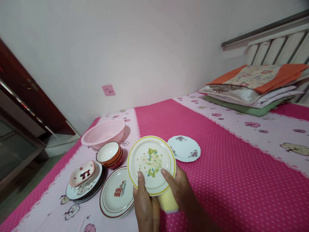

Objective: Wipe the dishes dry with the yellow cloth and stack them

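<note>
A round plate [145,159] with a yellow rim and a green leaf-and-flower pattern is held up, tilted toward me. My left hand [144,203] grips its lower left edge, thumb on the front face. On the lower right edge my right hand [180,185] holds it the same way. Below the plate a yellow cloth [168,201] shows between the hands; whether a hand touches it I cannot tell. Behind to the right lies a white scalloped plate [184,149] with flower sprigs. Left of my hands sits a stack of red-rimmed plates [112,196], partly covered by the held plate.
Stacked bowls [108,153] stand in front of a pink basin [103,132]. Farther left, a small square dish [82,169] rests on dark-edged plates [72,193]. Folded bedding [256,90] is piled at the back right, by the wall. The bed's left edge drops to the floor.
</note>
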